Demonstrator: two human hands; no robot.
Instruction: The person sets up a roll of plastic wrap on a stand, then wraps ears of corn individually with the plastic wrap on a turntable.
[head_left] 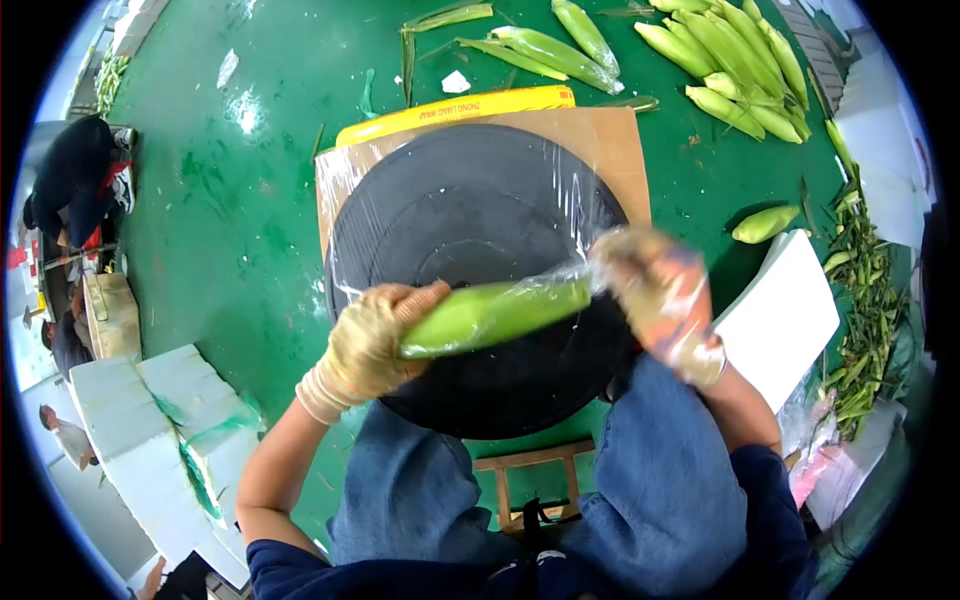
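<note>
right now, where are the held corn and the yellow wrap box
green corn in clear film [490,318], head view, middle of husk
long yellow printed box [455,110], head view, middle of printed side

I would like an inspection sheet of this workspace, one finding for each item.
Surface: round black top, clear film across parts of it
Job's things: green corn ear, clear film around part of it; yellow wrap box beyond the top
Clutter: husk pile at right
Grips: left grip, gloved, around one ear end; right grip, gloved, blurred, hold unclear
Cables: nothing seen
Surroundings: green floor; crouching person at far left
</note>
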